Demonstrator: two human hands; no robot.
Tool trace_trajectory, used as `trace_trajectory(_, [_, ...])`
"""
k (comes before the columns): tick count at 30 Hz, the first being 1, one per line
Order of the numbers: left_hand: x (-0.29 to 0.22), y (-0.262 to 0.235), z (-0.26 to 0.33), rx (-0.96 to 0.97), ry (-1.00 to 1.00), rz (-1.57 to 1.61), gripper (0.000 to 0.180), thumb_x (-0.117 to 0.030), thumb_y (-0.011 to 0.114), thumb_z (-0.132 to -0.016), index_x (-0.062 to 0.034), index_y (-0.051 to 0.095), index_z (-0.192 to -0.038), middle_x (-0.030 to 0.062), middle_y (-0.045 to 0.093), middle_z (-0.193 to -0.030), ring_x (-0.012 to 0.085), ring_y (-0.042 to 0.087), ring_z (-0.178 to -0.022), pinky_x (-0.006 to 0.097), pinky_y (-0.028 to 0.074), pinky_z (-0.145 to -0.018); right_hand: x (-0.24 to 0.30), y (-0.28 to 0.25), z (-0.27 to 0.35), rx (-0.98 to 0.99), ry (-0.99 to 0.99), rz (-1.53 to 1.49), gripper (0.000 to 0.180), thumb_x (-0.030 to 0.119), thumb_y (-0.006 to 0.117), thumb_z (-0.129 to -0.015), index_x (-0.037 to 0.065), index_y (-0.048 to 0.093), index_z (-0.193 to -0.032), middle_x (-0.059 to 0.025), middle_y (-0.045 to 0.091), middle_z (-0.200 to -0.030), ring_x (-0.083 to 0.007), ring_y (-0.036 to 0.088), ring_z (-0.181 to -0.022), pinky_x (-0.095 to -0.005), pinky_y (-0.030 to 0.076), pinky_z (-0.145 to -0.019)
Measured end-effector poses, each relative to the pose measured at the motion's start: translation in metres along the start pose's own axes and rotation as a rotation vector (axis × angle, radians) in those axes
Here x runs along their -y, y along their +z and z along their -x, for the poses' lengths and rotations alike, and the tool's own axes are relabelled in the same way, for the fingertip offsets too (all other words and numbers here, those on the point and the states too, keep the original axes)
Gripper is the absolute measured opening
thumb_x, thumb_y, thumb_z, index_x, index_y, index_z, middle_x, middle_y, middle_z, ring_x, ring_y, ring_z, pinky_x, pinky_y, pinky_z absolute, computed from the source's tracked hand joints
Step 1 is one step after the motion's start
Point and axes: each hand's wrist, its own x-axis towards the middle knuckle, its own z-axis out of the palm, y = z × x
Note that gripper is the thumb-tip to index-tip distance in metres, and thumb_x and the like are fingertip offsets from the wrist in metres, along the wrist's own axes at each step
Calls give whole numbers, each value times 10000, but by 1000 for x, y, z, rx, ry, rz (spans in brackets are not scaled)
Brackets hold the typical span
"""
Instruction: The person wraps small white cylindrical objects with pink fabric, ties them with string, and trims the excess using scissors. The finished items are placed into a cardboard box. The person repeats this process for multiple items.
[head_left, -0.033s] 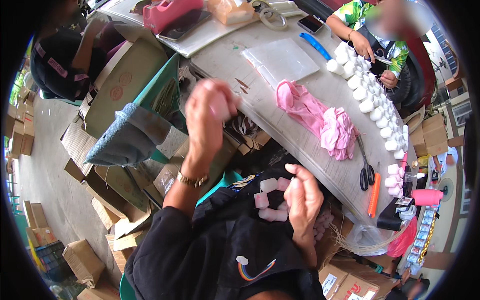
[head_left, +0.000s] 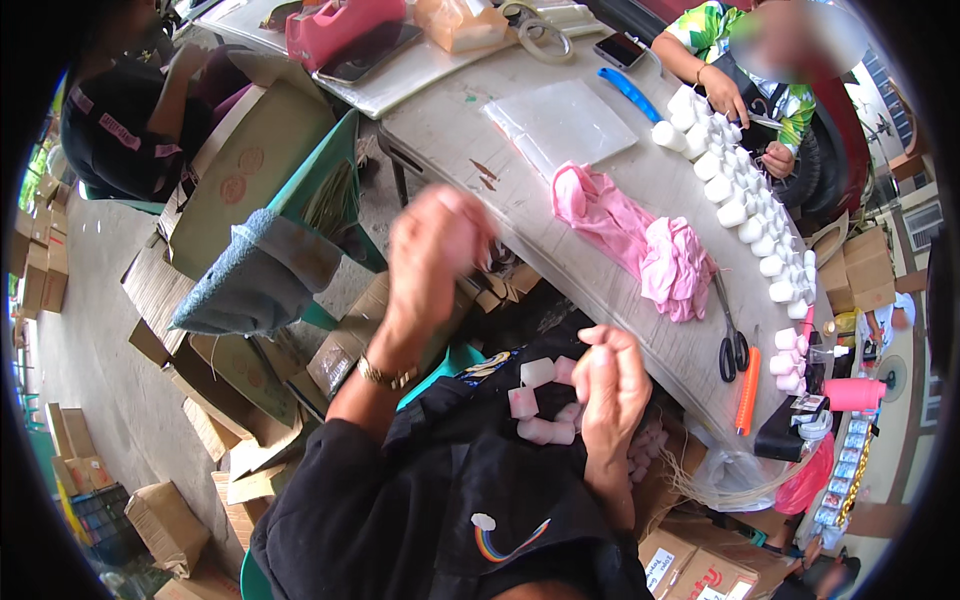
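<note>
My right hand (head_left: 612,385) is closed in front of my chest, thumb up against curled fingers. From it hangs a strand of pink and white pieces (head_left: 538,373), short rounded cylinders like marshmallows, looped against my dark top. Any string between the pieces is too fine to make out. My left hand (head_left: 435,250), with a gold watch band (head_left: 387,374) at the wrist, is raised near the table's edge. Its fingers are curled and smeared by motion. A pinkish patch shows among them, but what it is I cannot tell.
On the grey table (head_left: 450,140) lie a pink cloth (head_left: 635,235), black scissors (head_left: 733,340), an orange-handled tool (head_left: 748,390) and a row of white pieces (head_left: 735,190). A person (head_left: 735,95) works across it. Open cartons (head_left: 250,165) and a blue-grey towel (head_left: 255,270) stand left.
My left hand has moved slightly down and to the right. My right hand has turned a little and its fingers have shifted; the strand hangs almost unchanged.
</note>
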Motion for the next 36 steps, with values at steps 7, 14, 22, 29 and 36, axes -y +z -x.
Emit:
trace_trajectory(7, [29, 18, 62, 410, -194, -557, 264, -275, 652, -918, -12, 664, -903, 83, 631, -818, 172, 619, -783, 314, 480, -705, -19, 25, -61, -92, 162, -448, 202, 229, 460, -1031, 62, 524, -938, 40, 389, -636, -26, 336, -559, -196, 286, -489])
trace_trajectory(14, [5, 10, 42, 175, -76, -641, 310, -236, 607, -947, 23, 611, -777, 109, 552, -696, 198, 544, -615, 326, 429, -555, -27, 31, -80, 6, 113, -206, 179, 211, 464, -1026, 59, 558, -1046, 40, 440, -696, -22, 355, -537, -176, 268, -441])
trace_trajectory(22, [-22, -37, -36, -142, 567, -1794, 249, -206, 609, -890, -53, 605, -694, 148, 568, -700, 343, 621, -627, 439, 518, -666, -35, 16, -61, 15, -5, 36, 226, 185, 545, -983, 33, 555, -1150, 39, 457, -725, -41, 404, -643, -185, 332, -563])
trace_trajectory(29, [-29, -48, -93, -53, 596, -2015, 245, -306, 682, -845, -67, 667, -798, 112, 586, -793, 295, 648, -731, 478, 440, -995, -25, 9, -49, -25, 14, 75, 218, 183, 566, -972, 36, 564, -1132, 38, 455, -736, -45, 403, -656, -198, 342, -586])
trace_trajectory(36, [-37, -22, -71, -47, 775, -1766, 350, -294, 793, -741, -81, 683, -996, 84, 634, -816, 296, 631, -751, 465, 462, -973, -20, 3, -38, -14, -39, 62, 503, 420, 399, -1027, 56, 384, -1373, 6, 482, -691, -62, 425, -638, -202, 328, -539])
